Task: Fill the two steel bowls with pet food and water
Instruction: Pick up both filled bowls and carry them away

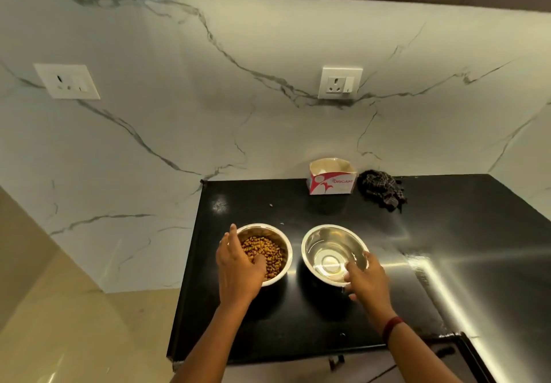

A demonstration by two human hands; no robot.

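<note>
Two steel bowls stand side by side on a black countertop [298, 323]. The left steel bowl [283, 241] holds brown pet food kibble [265, 251]. My left hand [238, 266] grips its near-left rim, thumb inside over the kibble. The right steel bowl [331, 242] holds clear water. My right hand [365, 277] grips its near-right rim, with the thumb over the edge. A red band sits on my right wrist.
A white and red tissue box [331, 178] stands at the back of the counter against the marble wall. A dark checked cloth [381, 189] lies crumpled beside it. Two wall sockets [340, 83] sit above. The counter's left edge drops to a beige floor [59, 323].
</note>
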